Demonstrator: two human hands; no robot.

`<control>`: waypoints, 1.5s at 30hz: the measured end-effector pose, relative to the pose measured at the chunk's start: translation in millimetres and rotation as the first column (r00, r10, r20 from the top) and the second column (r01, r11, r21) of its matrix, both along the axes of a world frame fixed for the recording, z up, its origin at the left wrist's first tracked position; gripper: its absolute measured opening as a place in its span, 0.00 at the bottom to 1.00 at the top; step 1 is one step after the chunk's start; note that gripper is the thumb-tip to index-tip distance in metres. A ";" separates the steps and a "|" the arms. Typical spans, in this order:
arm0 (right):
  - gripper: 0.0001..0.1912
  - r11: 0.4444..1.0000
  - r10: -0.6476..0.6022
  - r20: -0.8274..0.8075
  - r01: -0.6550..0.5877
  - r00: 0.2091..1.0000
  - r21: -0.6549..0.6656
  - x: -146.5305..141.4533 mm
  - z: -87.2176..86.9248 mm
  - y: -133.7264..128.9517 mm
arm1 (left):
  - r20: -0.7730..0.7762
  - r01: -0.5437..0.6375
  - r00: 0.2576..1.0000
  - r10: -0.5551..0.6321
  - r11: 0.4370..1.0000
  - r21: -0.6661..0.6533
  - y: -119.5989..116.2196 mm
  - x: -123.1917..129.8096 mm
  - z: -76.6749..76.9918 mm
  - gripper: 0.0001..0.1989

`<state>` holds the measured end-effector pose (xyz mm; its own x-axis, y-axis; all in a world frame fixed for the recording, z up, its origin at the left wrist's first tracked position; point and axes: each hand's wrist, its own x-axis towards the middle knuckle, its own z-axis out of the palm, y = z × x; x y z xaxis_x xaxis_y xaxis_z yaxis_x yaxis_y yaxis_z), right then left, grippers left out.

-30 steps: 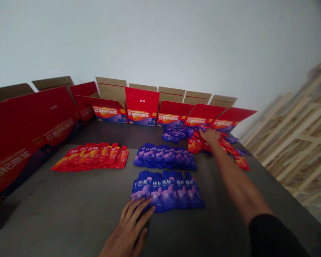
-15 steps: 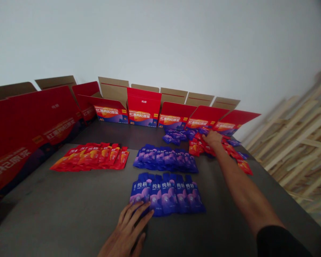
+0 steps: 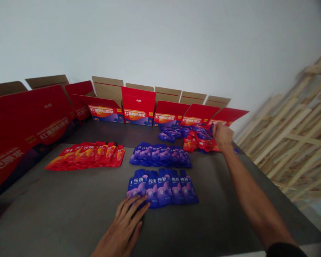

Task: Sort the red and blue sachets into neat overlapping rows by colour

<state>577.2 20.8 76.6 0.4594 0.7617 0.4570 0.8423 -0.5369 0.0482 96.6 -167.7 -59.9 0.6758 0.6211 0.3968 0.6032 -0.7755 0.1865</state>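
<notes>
My left hand (image 3: 128, 217) lies with fingers spread, its fingertips on the lower left of a front row of purple pouches (image 3: 164, 189). Behind that row is a second overlapping row of purple pouches (image 3: 160, 156). Red pouches (image 3: 87, 155) lie fanned out to the left. At the back right, my right hand (image 3: 223, 136) is closed at the right side of a mixed pile of red and purple pouches (image 3: 202, 138). Its fingers are curled around something I cannot make out. A few more purple pouches (image 3: 169, 134) lie left of the pile.
Open red cartons (image 3: 137, 112) stand in a line along the back of the grey table (image 3: 69, 210). Larger red cartons (image 3: 29, 132) line the left side. Wooden slats (image 3: 296, 132) stand beyond the right edge, and a pale wall rises behind.
My right hand has moved right across the mixed pile and is now at its right side, more closed. My left hand stays on the front row. The view has shifted slightly.
</notes>
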 end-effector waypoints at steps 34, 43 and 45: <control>0.08 0.228 0.972 0.057 -0.973 0.230 0.042 -137.1 -150.2 -193.0 | -0.026 0.154 0.988 -0.154 0.988 0.012 32.9 77.8 -9.0 0.23; 0.14 0.285 0.956 -0.080 -0.958 0.281 0.037 -131.9 -134.6 -192.2 | -0.013 0.116 0.993 -0.116 0.990 0.082 29.6 78.7 -7.5 0.23; 0.14 0.356 0.932 -0.107 -0.927 0.345 0.117 -116.8 -120.5 -182.4 | -0.016 0.117 0.993 -0.116 0.990 0.077 27.2 77.5 -4.9 0.25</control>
<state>460.4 -161.6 -43.9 -0.4801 0.7267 0.4914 0.7954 0.5968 -0.1053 174.1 -140.5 -64.8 0.7465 0.5052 0.4330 0.5095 -0.8526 0.1164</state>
